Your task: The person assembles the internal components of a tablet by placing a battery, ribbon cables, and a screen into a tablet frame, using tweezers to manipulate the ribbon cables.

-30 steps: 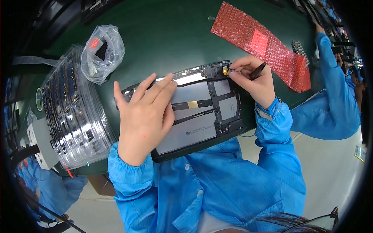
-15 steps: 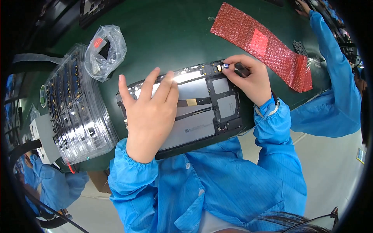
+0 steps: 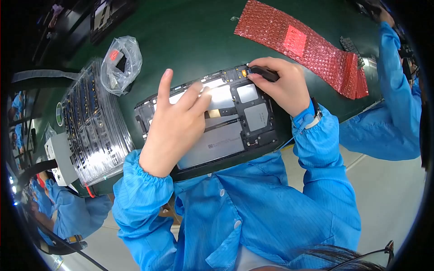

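An opened tablet [image 3: 192, 156] lies in front of me on the green bench, its inside facing up with batteries, flex cables and a black frame. My left hand [image 3: 176, 124] is over its left half, fingers spread and one stretched up past the far edge; it holds nothing. At the far right corner my right hand [image 3: 289, 88] pinches a short black piece [image 3: 266, 72], of a kind I cannot make out. Its tip is beside a small gold-coloured part [image 3: 244, 73] on the tablet's edge. The fingertips partly hide this spot.
Left stands a stack of clear plastic trays [image 3: 97, 135] with small parts. Behind it lies a clear plastic bag [image 3: 121, 65]. Red bubble wrap [image 3: 294, 43] with a label stretches across the back right. A co-worker's blue sleeve [image 3: 391, 99] is at the far right.
My left hand's fingers have lifted and drawn closer together, one now pointing up. The right hand still grips the black piece, which has tilted; a small bluish part at its tip shows less.
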Demonstrator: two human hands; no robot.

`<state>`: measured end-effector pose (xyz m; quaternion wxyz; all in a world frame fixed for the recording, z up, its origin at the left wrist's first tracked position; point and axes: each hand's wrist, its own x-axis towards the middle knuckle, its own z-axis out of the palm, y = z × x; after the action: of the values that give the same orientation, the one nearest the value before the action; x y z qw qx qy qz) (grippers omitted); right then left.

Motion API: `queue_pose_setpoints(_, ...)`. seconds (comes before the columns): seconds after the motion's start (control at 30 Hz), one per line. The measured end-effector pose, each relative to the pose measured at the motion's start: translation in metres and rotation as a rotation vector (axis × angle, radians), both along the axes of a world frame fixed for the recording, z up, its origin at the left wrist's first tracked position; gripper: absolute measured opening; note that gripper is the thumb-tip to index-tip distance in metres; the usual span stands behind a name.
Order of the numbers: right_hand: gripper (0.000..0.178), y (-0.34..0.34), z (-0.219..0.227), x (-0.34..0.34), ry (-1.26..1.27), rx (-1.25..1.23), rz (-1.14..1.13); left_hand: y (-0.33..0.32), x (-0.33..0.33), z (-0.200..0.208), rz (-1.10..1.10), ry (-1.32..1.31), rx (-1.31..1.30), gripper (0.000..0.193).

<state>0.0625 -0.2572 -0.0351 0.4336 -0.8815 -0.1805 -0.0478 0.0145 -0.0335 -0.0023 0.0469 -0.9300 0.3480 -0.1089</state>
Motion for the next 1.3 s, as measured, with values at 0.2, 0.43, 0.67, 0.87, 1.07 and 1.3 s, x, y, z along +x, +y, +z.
queue_pose_setpoints(0.2, 0.021, 0.001, 0.002, 0.0, -0.03, -0.014, 0.019, -0.005, -0.004, 0.005, -0.056, -0.017, 0.214, 0.032)
queue_pose_setpoints(0.43, 0.02, 0.002, 0.001, -0.001, -0.008, -0.002, 0.021, -0.016, -0.007, 0.008, -0.09, -0.105, 0.438, 0.031)
queue_pose_setpoints(0.67, 0.017, -0.004, 0.02, 0.004, -0.048, 0.229, -0.116, 0.004, -0.014, -0.001, 0.153, -0.026, 0.053, 0.032)
queue_pose_setpoints(0.87, 0.03, 0.039, 0.04, 0.012, -0.128, -0.003, 0.299, 0.022, -0.035, -0.008, 0.373, 0.113, -0.242, 0.041)
queue_pose_setpoints(1.07, 0.028, 0.068, 0.023, 0.013, -0.24, -0.368, 0.47, 0.018, -0.105, 0.0, 0.215, 0.41, -0.99, 0.039)
queue_pose_setpoints(1.3, 0.034, 0.075, 0.025, 0.004, -0.481, -0.559, 0.509, 0.02, -0.152, -0.034, 0.331, 1.721, -2.117, 0.049)
